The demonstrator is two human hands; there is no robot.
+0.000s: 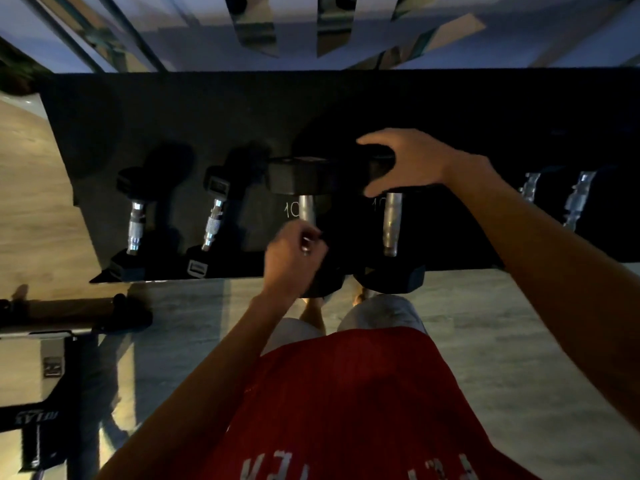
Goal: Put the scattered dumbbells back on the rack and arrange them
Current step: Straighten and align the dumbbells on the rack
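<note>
Chrome dumbbell handle (pixel 307 209) is lying within the left hand's (pixel 294 261) grasping fingers; the right hand (pixel 410 164) is clasping the neighbouring dumbbell (pixel 393 223) by its far head.

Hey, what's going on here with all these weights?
A person is tidying dumbbells on a dark rack. Their left hand grips the handle of a dumbbell marked 10, while the right hand holds the far head of its twin right beside it. Two smaller dumbbells lie on the rack further left.
</note>
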